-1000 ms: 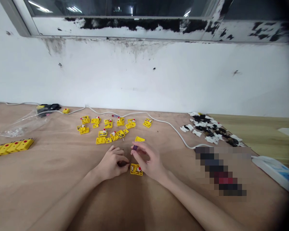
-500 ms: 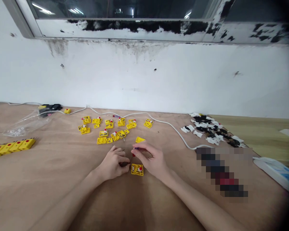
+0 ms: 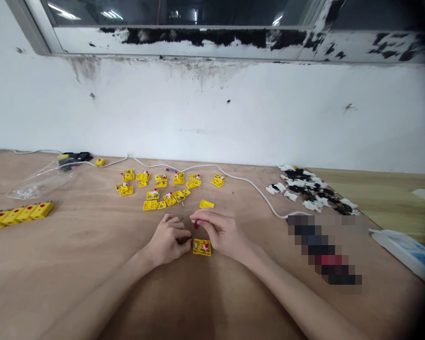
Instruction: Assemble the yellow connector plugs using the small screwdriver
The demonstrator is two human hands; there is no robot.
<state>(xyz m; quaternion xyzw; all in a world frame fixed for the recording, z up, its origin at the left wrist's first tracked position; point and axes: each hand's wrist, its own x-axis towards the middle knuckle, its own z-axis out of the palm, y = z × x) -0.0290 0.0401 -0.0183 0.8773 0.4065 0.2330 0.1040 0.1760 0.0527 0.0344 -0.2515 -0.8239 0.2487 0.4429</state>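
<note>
Lying on table (image 3: 156,302), inside up, by left hand (image 3: 168,241) (pinched, contents unclear): open yellow housing (image 3: 201,247), long axis left-right, red button (image 3: 207,246) rightward | gripping red-handled screwdriver (image 3: 196,224) in right hand (image 3: 223,233), angled down-left | seemingly done: closed boxes (image 3: 19,215) leftward | left: yellow cover (image 3: 207,204) unfitted, farther housings (image 3: 169,199) open

No readable text, brand, number or sign anywhere; white-and-blue item (image 3: 405,250) at right edge of desk (image 3: 255,293) too blurred to tell whether its surface bears any print
</note>
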